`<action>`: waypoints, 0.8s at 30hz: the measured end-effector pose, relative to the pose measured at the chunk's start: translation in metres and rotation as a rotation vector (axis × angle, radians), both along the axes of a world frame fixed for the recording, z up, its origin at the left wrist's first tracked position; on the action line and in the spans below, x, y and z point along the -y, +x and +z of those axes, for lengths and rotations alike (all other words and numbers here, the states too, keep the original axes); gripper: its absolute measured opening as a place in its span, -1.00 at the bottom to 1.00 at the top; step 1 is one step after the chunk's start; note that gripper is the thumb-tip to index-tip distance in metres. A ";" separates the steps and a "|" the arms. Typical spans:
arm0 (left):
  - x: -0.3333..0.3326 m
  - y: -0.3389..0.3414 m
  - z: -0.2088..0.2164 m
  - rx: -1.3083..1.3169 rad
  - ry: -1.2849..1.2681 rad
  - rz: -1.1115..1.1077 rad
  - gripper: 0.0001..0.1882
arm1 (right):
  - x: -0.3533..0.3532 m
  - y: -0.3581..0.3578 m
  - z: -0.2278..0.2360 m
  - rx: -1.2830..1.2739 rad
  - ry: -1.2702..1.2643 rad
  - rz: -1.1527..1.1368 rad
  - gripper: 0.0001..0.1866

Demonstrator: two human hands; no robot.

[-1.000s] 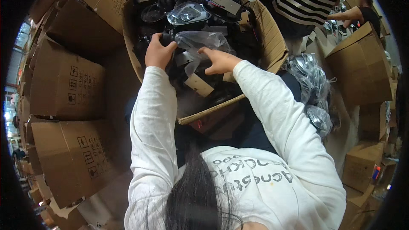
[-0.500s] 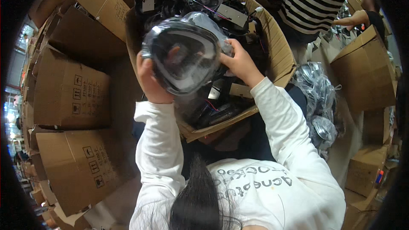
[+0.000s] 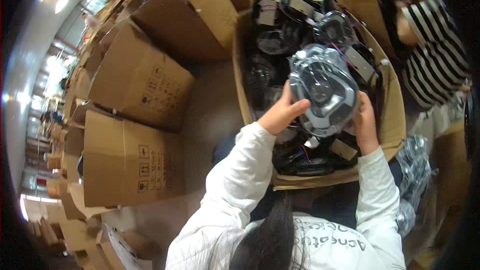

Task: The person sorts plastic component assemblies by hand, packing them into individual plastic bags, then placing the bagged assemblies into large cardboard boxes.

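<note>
I am holding a plastic-bagged lamp unit (image 3: pixel 324 90) over the open carton's (image 3: pixel 391 120) near right corner, face up, apparently for checking. My left hand (image 3: pixel 282 112) is gripping its left edge with fingers curled, and my right hand (image 3: pixel 364 122) is clasping its right side.

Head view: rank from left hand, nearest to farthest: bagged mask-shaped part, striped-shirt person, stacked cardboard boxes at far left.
1. Bagged mask-shaped part: held in the left hand, just to its right.
2. Stacked cardboard boxes: across the floor, left side.
3. Striped-shirt person: beyond the open box, upper right.

Two hands (image 3: pixel 282 112) hold one bagged headlamp (image 3: pixel 325 90); one open carton (image 3: pixel 395 120) below.
</note>
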State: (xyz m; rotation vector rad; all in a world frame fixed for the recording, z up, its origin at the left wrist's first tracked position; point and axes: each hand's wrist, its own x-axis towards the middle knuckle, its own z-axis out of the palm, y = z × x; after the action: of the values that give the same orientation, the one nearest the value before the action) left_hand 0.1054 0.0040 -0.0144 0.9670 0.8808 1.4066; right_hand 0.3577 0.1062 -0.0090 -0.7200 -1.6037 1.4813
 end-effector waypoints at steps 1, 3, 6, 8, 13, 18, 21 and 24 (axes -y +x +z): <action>0.013 -0.003 0.025 0.014 0.005 0.027 0.12 | 0.007 -0.009 0.009 -0.088 -0.121 0.035 -0.43; 0.028 -0.012 0.044 0.094 -0.079 0.077 0.14 | 0.007 -0.024 0.011 -0.224 -0.188 0.036 -0.53; 0.030 -0.011 0.052 0.225 -0.054 0.136 0.02 | -0.007 -0.014 0.007 -0.358 -0.331 0.031 -0.68; 0.037 -0.015 0.052 0.185 -0.036 0.060 0.04 | -0.011 -0.009 0.008 -0.484 -0.325 -0.044 -0.77; 0.061 -0.015 0.047 0.592 -0.082 -0.323 -0.26 | -0.002 0.014 0.044 -0.559 -0.354 -0.014 -0.78; 0.093 0.030 0.038 0.534 -0.403 -0.561 -0.33 | 0.048 0.019 0.075 -0.449 -0.184 0.288 -0.62; 0.103 0.057 0.028 0.500 -0.642 -0.720 -0.39 | 0.066 0.042 0.081 -0.392 -0.201 0.415 -0.55; 0.101 0.068 0.037 0.668 -0.513 -0.535 -0.47 | 0.070 0.062 0.084 -0.382 -0.148 0.483 -0.41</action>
State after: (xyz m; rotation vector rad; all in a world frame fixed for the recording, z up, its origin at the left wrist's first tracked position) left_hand 0.1733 -0.0968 0.0229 0.2613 0.3927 0.8748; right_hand 0.4193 0.0360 0.0749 -0.1029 -1.4345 1.9603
